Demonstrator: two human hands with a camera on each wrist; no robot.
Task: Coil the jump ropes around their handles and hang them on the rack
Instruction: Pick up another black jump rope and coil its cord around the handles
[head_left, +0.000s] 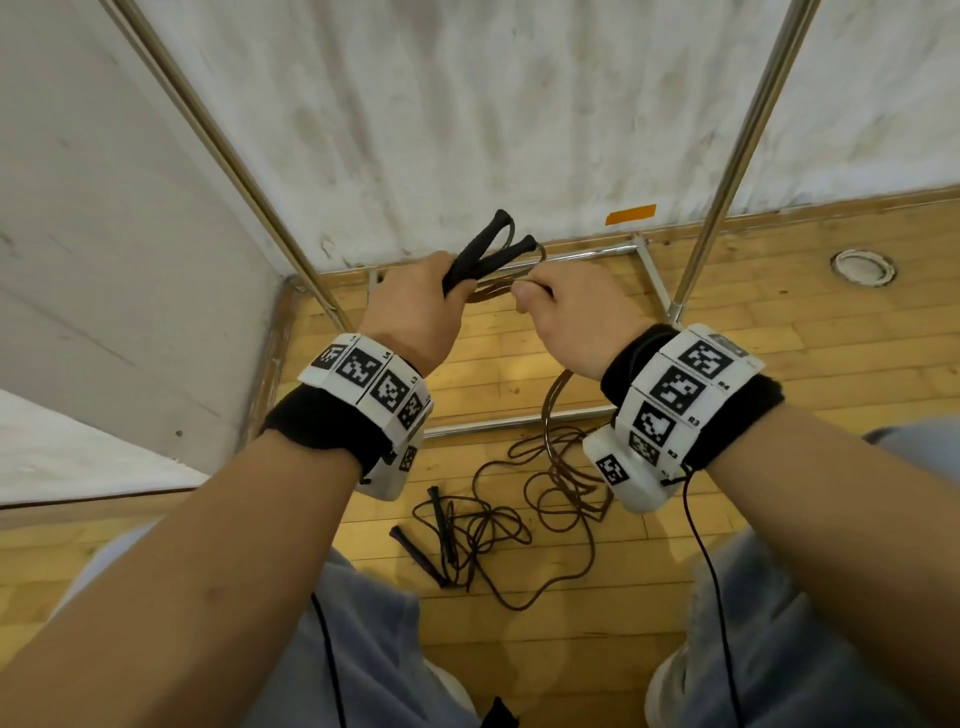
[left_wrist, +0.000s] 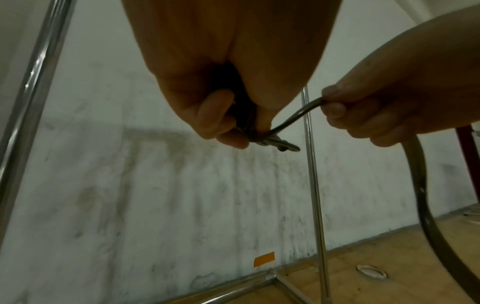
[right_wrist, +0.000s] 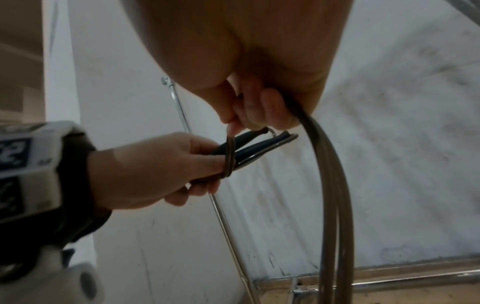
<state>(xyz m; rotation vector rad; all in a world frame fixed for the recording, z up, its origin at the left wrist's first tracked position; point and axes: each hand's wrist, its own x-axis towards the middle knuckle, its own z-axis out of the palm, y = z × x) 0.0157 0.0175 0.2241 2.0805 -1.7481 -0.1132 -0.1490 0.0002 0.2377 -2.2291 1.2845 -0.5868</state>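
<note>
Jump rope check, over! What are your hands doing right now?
Left hand grips both black handles. Right hand pinches the brown rope, winding on. Second jump rope tangled on floor. Rack unobstructed.

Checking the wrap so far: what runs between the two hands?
A short taut stretch of brown rope, from the handles in the left hand to the right hand; clearest in the left wrist view.

I see two black handles splayed in a V, brown rope looped round them. A second jump rope lies tangled on the floor before the metal rack.
</note>
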